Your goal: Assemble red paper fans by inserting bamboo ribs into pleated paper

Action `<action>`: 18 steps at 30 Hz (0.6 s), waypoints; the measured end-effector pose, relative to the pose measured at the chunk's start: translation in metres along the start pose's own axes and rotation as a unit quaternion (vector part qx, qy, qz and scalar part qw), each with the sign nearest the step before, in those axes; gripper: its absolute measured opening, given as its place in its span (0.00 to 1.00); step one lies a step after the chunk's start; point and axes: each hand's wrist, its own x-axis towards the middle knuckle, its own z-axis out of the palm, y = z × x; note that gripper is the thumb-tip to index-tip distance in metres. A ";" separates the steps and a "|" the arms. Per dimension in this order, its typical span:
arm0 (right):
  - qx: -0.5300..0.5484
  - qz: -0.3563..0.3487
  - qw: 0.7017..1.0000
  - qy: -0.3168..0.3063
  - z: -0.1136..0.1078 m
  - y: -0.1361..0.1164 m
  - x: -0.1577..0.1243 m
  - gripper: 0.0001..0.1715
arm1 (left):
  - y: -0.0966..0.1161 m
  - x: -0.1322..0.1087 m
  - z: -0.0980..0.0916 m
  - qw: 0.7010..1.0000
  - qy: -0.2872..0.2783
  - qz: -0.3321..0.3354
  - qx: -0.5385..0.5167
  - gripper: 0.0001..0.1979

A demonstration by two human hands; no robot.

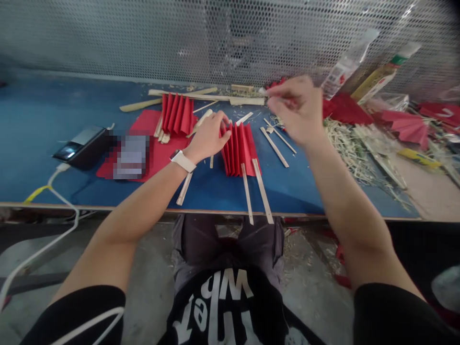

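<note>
My left hand (pixel 212 134) has its thumb and fingers on the upper left edge of an accordion-pleated red paper (pixel 246 148), holding it on the table. Two flat wooden sticks (pixel 261 187) extend from the paper's lower right part past the table's front edge. My right hand (pixel 298 108) is raised to the right of the paper, blurred, its fingers pinched. A small white bit shows at its fingertips; I cannot make out what it is. Loose wooden sticks (pixel 275 146) lie between the hands. Another pleated red paper (pixel 177 114) stands farther left, beside a flat red sheet (pixel 143 122).
A blurred-out phone (pixel 131 155) lies on the red sheet, left of it a black device (pixel 86 146) with a white cable (pixel 75 211). Long wood strips (pixel 204 96) lie along the perforated metal panel (pixel 143 43). Shavings (pixel 348 153), a bottle (pixel 384 74) and a yellow-handled tool (pixel 419 157) are at right.
</note>
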 end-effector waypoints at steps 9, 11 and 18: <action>0.149 0.044 0.986 -0.065 0.062 -0.035 -0.052 0.26 | 0.065 -0.001 -0.018 0.991 -0.046 0.024 -0.121 0.20; 0.183 0.063 0.979 -0.067 0.060 -0.034 -0.052 0.34 | 0.068 -0.002 -0.017 0.988 -0.041 0.010 -0.147 0.22; 0.243 0.100 0.962 -0.079 0.064 -0.033 -0.051 0.43 | 0.059 0.003 -0.011 0.983 -0.012 -0.009 -0.183 0.33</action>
